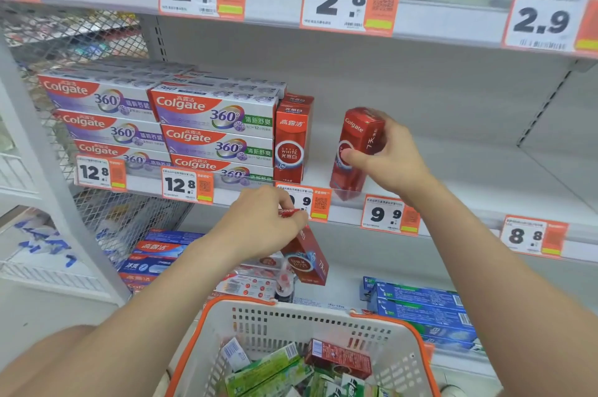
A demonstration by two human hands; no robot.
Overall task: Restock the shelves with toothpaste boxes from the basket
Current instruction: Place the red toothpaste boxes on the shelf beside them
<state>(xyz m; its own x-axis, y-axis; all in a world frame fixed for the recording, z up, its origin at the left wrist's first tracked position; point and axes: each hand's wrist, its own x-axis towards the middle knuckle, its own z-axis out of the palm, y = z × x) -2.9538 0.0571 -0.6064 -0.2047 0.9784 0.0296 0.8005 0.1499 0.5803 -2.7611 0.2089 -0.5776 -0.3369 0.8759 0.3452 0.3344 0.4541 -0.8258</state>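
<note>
The right hand (388, 157), right of centre, is clenched round a red cardboard Colgate toothpaste box (354, 150), thumb across its front and fingers wrapped behind. The box stands on end and leans, its foot low behind the clear lip of the grey metal middle shelf (453, 170). Whether the foot rests on the shelf I cannot tell.

The left hand (268, 218), just below centre, pinches the top end of a second red toothpaste box (307, 257), which hangs tilted in front of the shelf edge, above the basket.

Left of the right hand, with a gap between, a row of matching upright red boxes (293, 144) stands on the same shelf. Further left lie stacks of white-and-purple Colgate 360 boxes (213, 131). White-and-orange price tags (388, 215) run along the shelf edge.

At the bottom of the frame sits the white perforated plastic basket with an orange rim (291, 322), holding green boxes (268, 370) and another red box (339, 361).

The risks are plain. Let go while it leans, the tall narrow box would likely topple, and sliding it left carelessly could knock the standing row down. The hanging box is held only by its end, so a loosened pinch would drop it, perhaps past the basket. It could also catch a price tag on the way up.
</note>
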